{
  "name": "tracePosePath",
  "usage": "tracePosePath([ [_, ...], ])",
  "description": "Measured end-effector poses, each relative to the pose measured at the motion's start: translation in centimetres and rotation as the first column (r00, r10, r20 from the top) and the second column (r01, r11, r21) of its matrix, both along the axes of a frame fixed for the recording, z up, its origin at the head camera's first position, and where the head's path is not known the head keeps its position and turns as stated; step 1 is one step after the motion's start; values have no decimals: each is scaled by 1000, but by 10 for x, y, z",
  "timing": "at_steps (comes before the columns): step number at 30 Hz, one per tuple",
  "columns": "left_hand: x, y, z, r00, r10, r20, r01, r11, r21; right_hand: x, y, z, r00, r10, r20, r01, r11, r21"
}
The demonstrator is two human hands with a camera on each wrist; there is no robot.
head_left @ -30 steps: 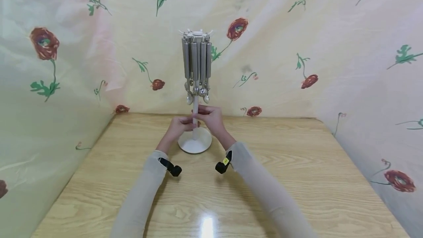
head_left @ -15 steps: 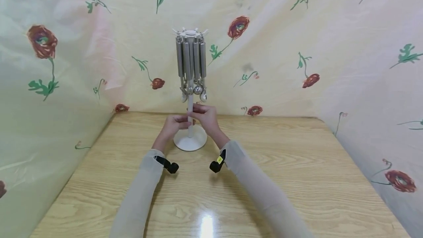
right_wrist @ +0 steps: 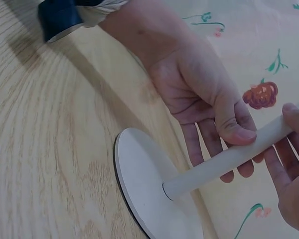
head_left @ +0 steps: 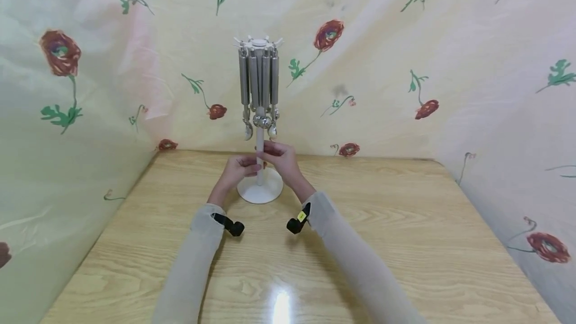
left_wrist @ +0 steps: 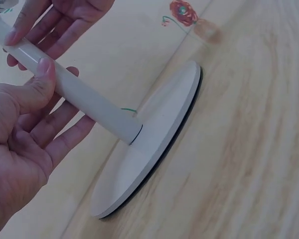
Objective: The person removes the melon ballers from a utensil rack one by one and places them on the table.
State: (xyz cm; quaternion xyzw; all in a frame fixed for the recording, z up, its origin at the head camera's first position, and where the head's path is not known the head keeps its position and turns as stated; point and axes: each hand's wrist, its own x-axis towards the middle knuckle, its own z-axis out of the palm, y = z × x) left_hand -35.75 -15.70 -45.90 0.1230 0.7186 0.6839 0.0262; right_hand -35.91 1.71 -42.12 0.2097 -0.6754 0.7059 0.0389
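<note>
Flowered cloth [head_left: 378,54] hangs beyond the hands, a wooden table [head_left: 405,224] spreads beneath them; the stand [head_left: 260,139] rises upright between them, its long axis vertical — base [head_left: 261,195] below their grip, utensils [head_left: 254,79] hanging above; the left hand [head_left: 233,170], nearer the base, closes in a pinch on the pole [left_wrist: 94,102]; the right hand [head_left: 284,164], nearer the utensils, pinches it just above.

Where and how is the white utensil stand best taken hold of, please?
Likely by the pole, between the hanging utensils and the round base, coming from left and right: there it is slim, smooth and upright, with no utensils in the way.
</note>
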Motion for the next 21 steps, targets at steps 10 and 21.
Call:
tracePosePath([
  [10, 5, 3, -3, 999, 50, -2, -50, 999, 5, -2, 6, -8, 992, 35, 118, -33, 999, -21],
  [21, 8, 2, -4, 999, 36, -2, -36, 998, 45, -2, 6, -7, 990, 50, 134, -44, 998, -43],
])
